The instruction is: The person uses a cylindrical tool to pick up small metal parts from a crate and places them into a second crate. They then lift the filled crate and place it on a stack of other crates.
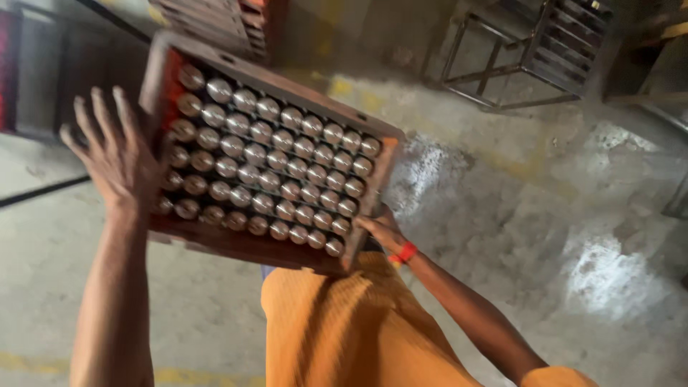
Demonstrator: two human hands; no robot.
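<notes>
Fingers of the left hand (118,154) are spread wide apart and lie flat against the left end of a wooden crate (265,154). That hand presses on the crate's side and does not wrap around it. On the other end, the right hand (380,228) grips the near right corner of the crate, with its fingers curled under the wood. You cannot see those fingertips well, because the crate hides them. A red band (405,252) sits on the right wrist.

Between the two hands, the crate is held up in the air, tilted, in the left half of the view. It is dark brown with a bit of red inside its left wall. It is packed full of shiny metal cylinders (269,168), which stand in neat rows and touch each other. Only their round silver tops show.

Below the crate is the person's orange cloth (351,330). Under everything lies a grey concrete floor (545,215) with pale worn patches. Far off on the right stands a metal rack (530,50). More wooden crates (215,21) are stacked far behind the held one.
</notes>
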